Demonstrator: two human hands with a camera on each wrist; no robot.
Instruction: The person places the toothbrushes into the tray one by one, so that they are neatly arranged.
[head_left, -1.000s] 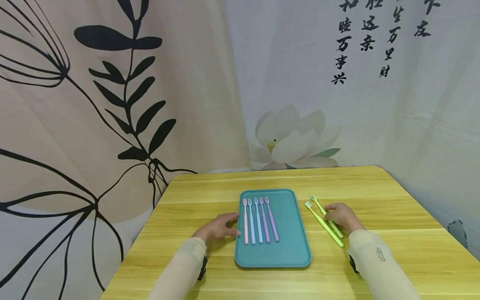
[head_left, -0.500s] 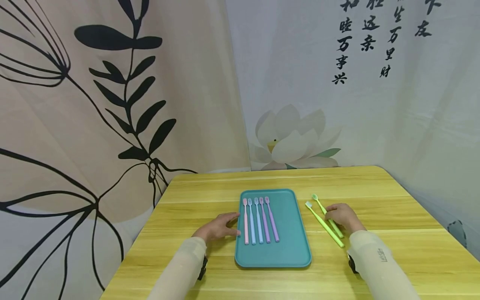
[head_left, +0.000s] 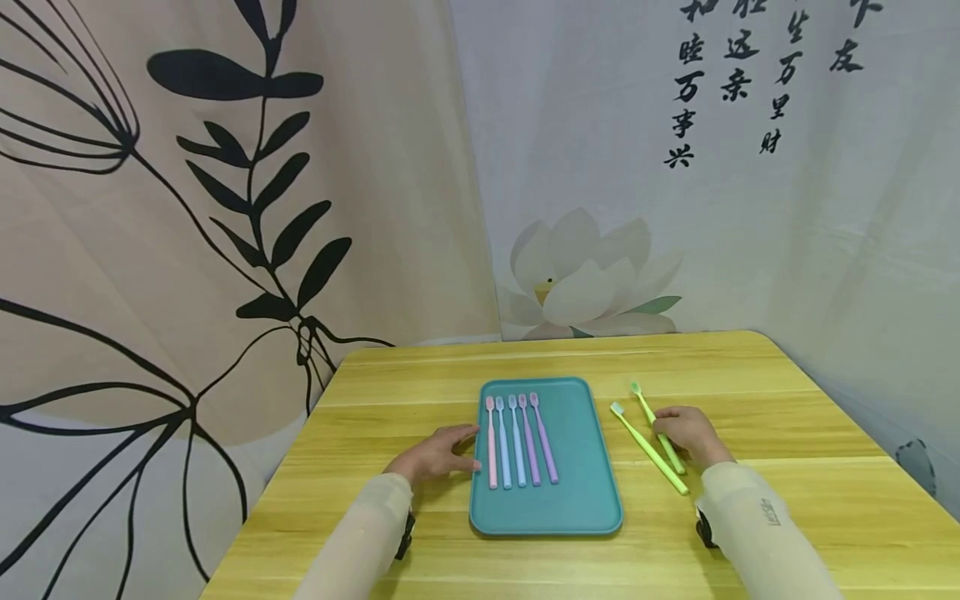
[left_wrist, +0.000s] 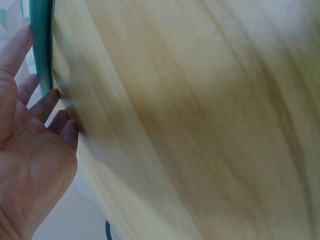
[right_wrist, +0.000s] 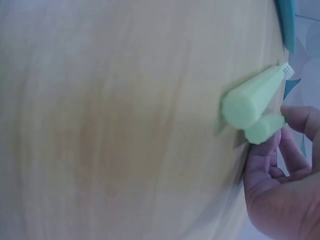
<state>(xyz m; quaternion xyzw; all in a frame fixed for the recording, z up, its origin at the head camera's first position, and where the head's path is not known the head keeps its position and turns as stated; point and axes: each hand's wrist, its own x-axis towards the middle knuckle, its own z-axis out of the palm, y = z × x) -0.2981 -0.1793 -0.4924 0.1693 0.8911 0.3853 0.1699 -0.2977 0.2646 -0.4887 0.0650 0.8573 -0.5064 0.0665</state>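
My right hand pinches a lime-green toothbrush partway along its handle, right of the tray. In the right wrist view, thumb and fingers meet on that toothbrush close over the tabletop. A second green toothbrush lies slanted to its left, and their handle ends sit close together. My left hand, fingers extended, touches the left rim of a teal tray; the left wrist view has its fingertips along the tray edge. On the tray lie a pink toothbrush, two blue ones and two purple ones.
A wood-grain table carries everything. The toothbrushes on the tray lie side by side in its left half, bristle heads toward the far side. Behind the table hangs a printed cloth with plants and writing.
The head of the pinched green toothbrush has swung to the right and slightly away, widening the gap to the other green one. The left hand and tray stay in place.
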